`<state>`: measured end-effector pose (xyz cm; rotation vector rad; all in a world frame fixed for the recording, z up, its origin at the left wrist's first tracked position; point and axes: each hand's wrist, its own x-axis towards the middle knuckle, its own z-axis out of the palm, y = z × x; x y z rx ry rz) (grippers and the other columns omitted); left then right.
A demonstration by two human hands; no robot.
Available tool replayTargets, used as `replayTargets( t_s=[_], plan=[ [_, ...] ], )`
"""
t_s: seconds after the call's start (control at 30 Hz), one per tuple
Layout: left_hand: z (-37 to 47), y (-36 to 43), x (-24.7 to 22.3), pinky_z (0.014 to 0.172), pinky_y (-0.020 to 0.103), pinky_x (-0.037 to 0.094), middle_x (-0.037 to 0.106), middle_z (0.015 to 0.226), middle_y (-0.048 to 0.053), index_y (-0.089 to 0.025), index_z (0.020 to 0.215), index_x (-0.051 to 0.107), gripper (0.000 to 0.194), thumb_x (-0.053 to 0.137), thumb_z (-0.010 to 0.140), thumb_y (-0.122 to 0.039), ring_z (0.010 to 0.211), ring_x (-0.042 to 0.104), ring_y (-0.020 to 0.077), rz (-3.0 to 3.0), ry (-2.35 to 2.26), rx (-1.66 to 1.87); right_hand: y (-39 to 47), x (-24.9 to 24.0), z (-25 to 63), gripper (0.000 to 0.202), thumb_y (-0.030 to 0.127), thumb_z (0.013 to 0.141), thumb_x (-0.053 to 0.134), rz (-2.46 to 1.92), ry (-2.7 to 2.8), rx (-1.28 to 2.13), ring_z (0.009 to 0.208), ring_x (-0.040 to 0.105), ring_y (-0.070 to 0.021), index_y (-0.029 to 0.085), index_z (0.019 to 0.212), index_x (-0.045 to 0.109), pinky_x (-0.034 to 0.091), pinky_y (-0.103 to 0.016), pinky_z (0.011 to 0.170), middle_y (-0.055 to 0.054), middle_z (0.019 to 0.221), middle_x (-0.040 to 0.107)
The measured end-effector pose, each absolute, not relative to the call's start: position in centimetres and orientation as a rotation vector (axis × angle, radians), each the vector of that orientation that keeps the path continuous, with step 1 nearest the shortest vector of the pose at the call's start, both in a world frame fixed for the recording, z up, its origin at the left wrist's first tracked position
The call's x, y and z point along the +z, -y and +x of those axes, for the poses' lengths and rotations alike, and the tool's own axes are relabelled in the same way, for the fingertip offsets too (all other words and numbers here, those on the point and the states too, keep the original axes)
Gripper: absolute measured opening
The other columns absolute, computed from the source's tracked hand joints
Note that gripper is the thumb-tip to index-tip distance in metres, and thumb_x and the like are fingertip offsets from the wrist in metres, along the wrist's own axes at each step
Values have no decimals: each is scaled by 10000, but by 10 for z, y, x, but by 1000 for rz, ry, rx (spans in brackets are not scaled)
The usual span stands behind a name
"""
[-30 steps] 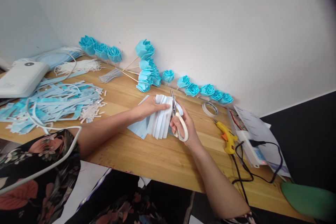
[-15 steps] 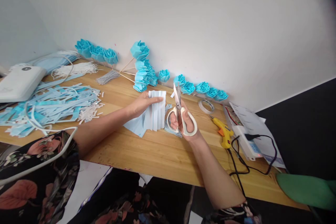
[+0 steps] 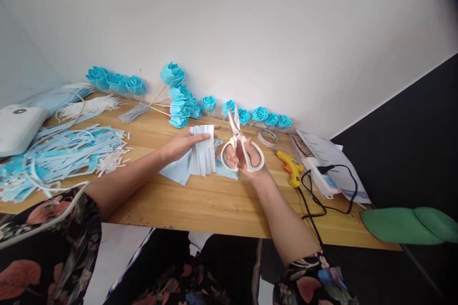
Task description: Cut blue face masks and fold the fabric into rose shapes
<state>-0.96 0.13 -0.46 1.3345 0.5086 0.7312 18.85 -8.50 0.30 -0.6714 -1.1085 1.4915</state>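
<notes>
Between the thumb and fingers of my left hand [image 3: 182, 144] is a pleated pale-blue fabric piece [image 3: 202, 155], held upright over the wooden table. My right hand [image 3: 248, 157] has its fingers through the loops of white-handled scissors [image 3: 236, 136]. The scissor blades point up and stand slightly apart, to the right of the fabric and not touching it. More pale-blue fabric pieces [image 3: 179, 171] lie flat on the table beneath and beside my hands.
Blue fabric flowers [image 3: 181, 105] line the wall. Cut blue strips [image 3: 71, 152] and a white box-shaped device [image 3: 21, 128] are on the left. At right lie a tape roll [image 3: 267, 138], a yellow glue gun [image 3: 291, 169], a power strip [image 3: 324, 178] and a green object [image 3: 400, 225].
The view has shifted, so the table's things appear further left. The scissor blades have opened slightly wider. My left hand keeps hold of the pleated fabric.
</notes>
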Motion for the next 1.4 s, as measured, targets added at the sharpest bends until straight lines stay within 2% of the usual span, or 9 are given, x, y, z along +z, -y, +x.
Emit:
replayTargets(
  t_s=[0.1,0.33,0.43,0.53,0.7,0.9,1.17,1.3,1.4],
  plan=[
    [-9,0,2,869,352,483,638,1267,102,-192,1266,639,508,700,794,-371,981,626,228,1392,-498,816,85,-4,184,553,679,789,593,-664,1193,1578,426,352,-94,219,1096,593,309,-234,410,54,559,487],
    [-17,4,11,782,345,516,711,1051,121,-146,1172,675,461,696,794,-409,887,658,227,1404,-485,679,87,3,188,671,763,756,539,-802,1276,1518,403,380,-105,205,1124,602,322,-244,401,61,517,456],
    [-27,-1,14,728,341,523,711,895,105,-126,983,710,364,707,773,-424,784,662,215,1362,-558,775,80,8,211,724,743,769,528,-1062,1298,1180,456,446,-125,234,1284,518,360,-247,428,47,594,521],
    [-36,-10,17,702,323,519,681,794,65,-137,858,668,275,739,731,-370,713,638,185,1178,-658,1013,73,7,239,793,566,739,688,-1702,1389,535,644,588,-177,251,1416,420,459,-286,585,-15,775,659],
    [-35,-15,21,714,309,508,646,764,29,-169,872,617,241,733,717,-313,719,614,173,946,-764,1132,69,-2,256,523,343,815,639,-2305,1800,148,998,652,-309,191,1312,584,476,-386,827,-155,1090,712],
    [-12,-5,25,776,351,507,641,782,24,-154,898,602,337,775,663,-324,741,609,179,991,-727,1108,70,-1,245,381,408,891,554,-2411,1811,-31,948,675,-323,221,1189,702,485,-418,810,-160,991,742],
    [19,2,42,771,340,490,638,792,33,-150,872,618,312,752,705,-377,793,609,196,1184,-639,1106,75,6,264,381,465,849,633,-2289,1545,61,1016,650,-347,158,1047,744,466,-449,862,-185,987,731],
    [36,12,46,761,352,490,655,783,54,-134,829,633,343,737,714,-440,794,619,217,1299,-667,1082,76,9,240,492,524,871,568,-1480,1598,619,1100,632,-244,249,1276,621,477,-389,938,-74,1141,712],
    [51,18,47,725,335,488,658,754,65,-128,799,643,376,740,708,-480,769,615,217,1402,-673,986,72,2,216,539,493,781,681,-1052,1493,952,1053,646,-209,264,1263,610,516,-336,876,-38,1160,700]
  ],
)
